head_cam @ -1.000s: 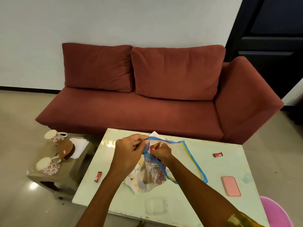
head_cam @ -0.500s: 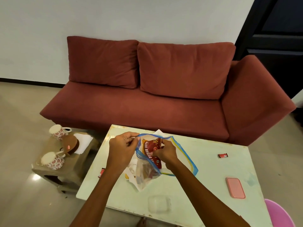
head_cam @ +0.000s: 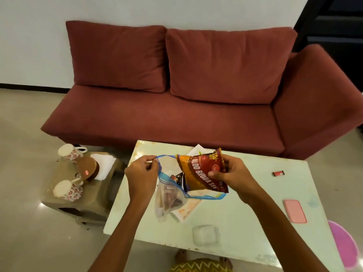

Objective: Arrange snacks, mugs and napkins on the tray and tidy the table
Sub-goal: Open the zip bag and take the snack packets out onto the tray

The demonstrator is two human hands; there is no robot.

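Above the pale table (head_cam: 245,216), my left hand (head_cam: 142,176) pinches the blue rim of a clear zip bag (head_cam: 169,197) that hangs open with other packets inside. My right hand (head_cam: 229,176) grips a red and orange snack packet (head_cam: 200,173), most of it above the bag's mouth. A white tray or paper (head_cam: 186,211) lies under the bag, mostly hidden. Two patterned mugs (head_cam: 68,190) (head_cam: 69,154), a brown round object (head_cam: 88,168) and white napkins (head_cam: 105,163) sit on a low stool (head_cam: 78,205) to the left.
A small red sachet (head_cam: 279,173) and a pink phone (head_cam: 294,211) lie on the table's right side. A clear plastic box (head_cam: 205,234) sits near the front edge. A red sofa (head_cam: 176,107) stands behind. A pink stool (head_cam: 341,246) is at the right.
My right hand has drawn the snack packet up out of the zip bag, from deep inside to mostly above the rim. My left hand keeps holding the rim open.
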